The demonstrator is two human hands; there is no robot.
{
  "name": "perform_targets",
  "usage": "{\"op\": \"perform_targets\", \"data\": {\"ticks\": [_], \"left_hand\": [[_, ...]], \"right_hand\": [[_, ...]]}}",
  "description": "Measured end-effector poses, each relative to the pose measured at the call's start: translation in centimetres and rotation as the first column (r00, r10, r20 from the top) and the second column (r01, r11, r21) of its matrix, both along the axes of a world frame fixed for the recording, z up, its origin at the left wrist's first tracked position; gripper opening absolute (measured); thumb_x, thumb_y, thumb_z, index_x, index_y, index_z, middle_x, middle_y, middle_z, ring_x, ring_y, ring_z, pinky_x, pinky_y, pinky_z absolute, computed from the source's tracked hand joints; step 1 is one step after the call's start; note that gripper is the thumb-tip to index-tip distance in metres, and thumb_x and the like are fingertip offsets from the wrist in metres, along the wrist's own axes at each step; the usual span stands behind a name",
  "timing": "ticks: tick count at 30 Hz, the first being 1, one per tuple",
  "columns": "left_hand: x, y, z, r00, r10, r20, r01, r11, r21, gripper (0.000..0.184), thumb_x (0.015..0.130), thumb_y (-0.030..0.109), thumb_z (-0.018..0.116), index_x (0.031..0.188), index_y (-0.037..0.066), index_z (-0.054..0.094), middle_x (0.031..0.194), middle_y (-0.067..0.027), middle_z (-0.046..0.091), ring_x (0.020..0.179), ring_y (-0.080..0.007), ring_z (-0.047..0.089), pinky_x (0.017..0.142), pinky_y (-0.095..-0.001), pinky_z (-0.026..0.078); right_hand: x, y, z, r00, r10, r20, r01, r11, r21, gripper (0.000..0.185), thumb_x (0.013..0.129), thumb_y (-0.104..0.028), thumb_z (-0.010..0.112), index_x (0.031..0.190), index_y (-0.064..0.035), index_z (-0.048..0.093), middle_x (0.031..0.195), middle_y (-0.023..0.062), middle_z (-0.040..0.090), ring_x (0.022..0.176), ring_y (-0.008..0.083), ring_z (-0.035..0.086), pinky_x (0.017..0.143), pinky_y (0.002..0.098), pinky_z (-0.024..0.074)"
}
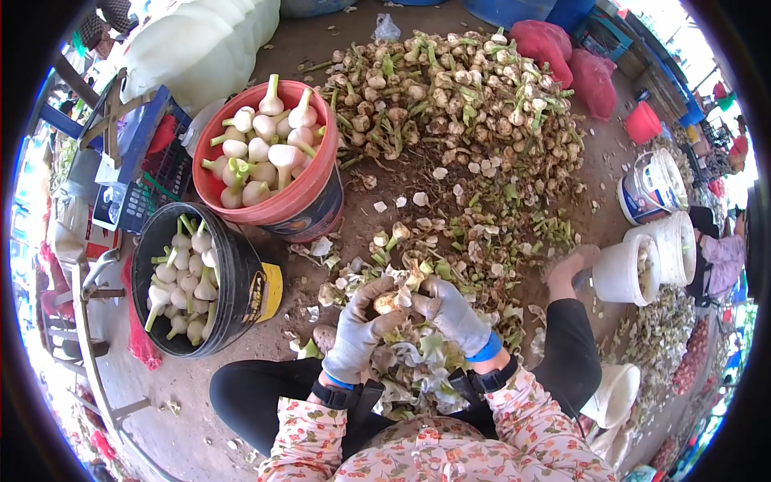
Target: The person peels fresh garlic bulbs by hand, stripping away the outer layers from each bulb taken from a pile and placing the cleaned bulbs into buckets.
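My left hand [359, 329], in a grey-white glove, is closed round a brownish garlic bulb [387, 303]. Beside it my right hand [454, 315], gloved too, pinches the bulb's loose outer skin or stalk [415, 277] at the top; the exact grip is partly hidden. Loose peelings [414, 361] lie below both hands. Beyond them spreads a layer of cut stalks and skins [482, 241], in front of a large heap of unpeeled garlic [458, 96]. Clean white bulbs fill a red bucket [331, 173] and a black bucket [241, 281] at the left.
White buckets [617, 273] stand at the right, with a small red bucket [643, 123] farther back. Red mesh sacks [593, 84] lie behind the heap. A metal chair frame [80, 321] and a blue crate [157, 136] are at the left. Another person [719, 257] sits at the far right.
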State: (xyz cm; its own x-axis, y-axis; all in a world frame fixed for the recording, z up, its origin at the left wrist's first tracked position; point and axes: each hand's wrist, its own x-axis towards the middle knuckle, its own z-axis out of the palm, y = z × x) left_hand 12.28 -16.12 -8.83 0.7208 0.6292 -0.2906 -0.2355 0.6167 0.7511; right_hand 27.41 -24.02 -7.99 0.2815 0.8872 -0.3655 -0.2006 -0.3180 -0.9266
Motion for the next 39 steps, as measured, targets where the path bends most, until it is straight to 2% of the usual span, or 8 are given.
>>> {"op": "perform_targets", "data": {"ticks": [6,13,17,20,24,29,36,39], "left_hand": [[0.0,0.1,-0.6,0.993,0.063,0.103,-0.025,0.941,-0.337,0.051,0.088,0.044,0.056,0.124,0.009,0.05,0.111,-0.0052,0.06,0.092,-0.0165,0.06,0.067,-0.0258,0.049],[-1.4,1.1,-2.6,0.97,-0.201,0.14,0.242,0.871,-0.428,0.073,0.083,0.072,0.041,0.124,0.012,0.051,0.09,-0.0044,0.063,0.073,-0.0114,0.06,0.052,-0.0203,0.045],[0.2,0.4,-0.4,0.96,-0.015,-0.281,0.044,0.994,0.098,0.059,0.086,0.042,0.063,0.13,0.006,0.044,0.104,-0.0064,0.06,0.077,-0.01,0.059,0.062,-0.0228,0.048],[-0.1,0.0,-2.6,0.982,0.079,-0.169,-0.038,0.972,0.233,0.056,0.084,0.026,0.068,0.13,0.003,0.043,0.106,-0.0061,0.059,0.078,-0.0102,0.059,0.065,-0.024,0.049],[-1.2,1.3,0.1,0.977,-0.058,-0.205,0.071,0.996,0.055,0.052,0.087,0.023,0.063,0.13,0.002,0.042,0.105,-0.0057,0.06,0.087,-0.0118,0.059,0.074,-0.023,0.048],[-0.6,-0.2,0.9,0.919,0.1,-0.382,0.08,0.9,0.428,0.051,0.081,0.02,0.071,0.121,-0.003,0.049,0.099,-0.0055,0.061,0.086,-0.0121,0.058,0.079,-0.0237,0.048],[-2.0,2.1,1.2,0.975,-0.176,-0.137,0.153,0.975,-0.16,0.063,0.078,0.009,0.07,0.133,0.001,0.041,0.11,-0.0048,0.058,0.095,-0.014,0.057,0.084,-0.0258,0.048],[-1.3,1.0,0.7,0.981,-0.166,-0.1,0.167,0.986,0.008,0.072,0.079,0.009,0.068,0.139,0.005,0.029,0.116,-0.004,0.054,0.099,-0.0132,0.055,0.086,-0.027,0.046]], "right_hand": [[-0.1,0.1,-1.2,0.858,-0.097,0.504,-0.094,0.936,0.34,0.013,0.089,-0.004,0.055,0.101,-0.002,0.06,0.084,0.0008,0.059,0.071,0.0085,0.052,0.062,0.0243,0.0446],[-1.4,0.7,-2.2,0.795,-0.279,0.539,-0.011,0.882,0.472,0.019,0.084,-0.002,0.061,0.103,-0.0009,0.057,0.1,0.0094,0.057,0.079,0.0151,0.059,0.065,0.0272,0.0483],[-1.6,0.9,-0.4,0.872,-0.278,0.403,0.132,0.926,0.354,0.018,0.086,-0.004,0.059,0.104,-0.0006,0.057,0.094,0.0082,0.059,0.075,0.0134,0.058,0.06,0.0251,0.0467],[-0.9,0.0,-1.6,0.969,-0.101,0.227,0.068,0.986,0.149,0.016,0.089,-0.006,0.056,0.104,0.0005,0.057,0.084,0.0038,0.059,0.069,0.0094,0.055,0.058,0.0222,0.0441],[0.7,-0.7,0.3,0.994,-0.1,-0.035,0.099,0.995,-0.032,0.015,0.091,-0.008,0.053,0.101,0.0013,0.059,0.073,-0.0011,0.059,0.062,0.0037,0.05,0.057,0.0194,0.0423],[-1.1,-1.0,0.1,0.938,-0.144,0.315,0.106,0.985,0.136,0.019,0.09,-0.008,0.055,0.106,0.0008,0.058,0.078,0.003,0.062,0.065,0.0054,0.055,0.059,0.0198,0.0447],[-0.1,-2.1,1.4,0.968,-0.131,-0.214,0.136,0.991,0.008,0.026,0.089,-0.011,0.055,0.113,-0.0007,0.057,0.08,-0.0011,0.059,0.067,0.0035,0.05,0.058,0.0186,0.0403],[-0.6,-2.0,0.9,0.978,-0.068,-0.199,0.075,0.997,0.03,0.023,0.09,-0.013,0.056,0.109,-0.0012,0.058,0.08,-0.0022,0.059,0.066,0.0031,0.049,0.058,0.019,0.0394]]}}
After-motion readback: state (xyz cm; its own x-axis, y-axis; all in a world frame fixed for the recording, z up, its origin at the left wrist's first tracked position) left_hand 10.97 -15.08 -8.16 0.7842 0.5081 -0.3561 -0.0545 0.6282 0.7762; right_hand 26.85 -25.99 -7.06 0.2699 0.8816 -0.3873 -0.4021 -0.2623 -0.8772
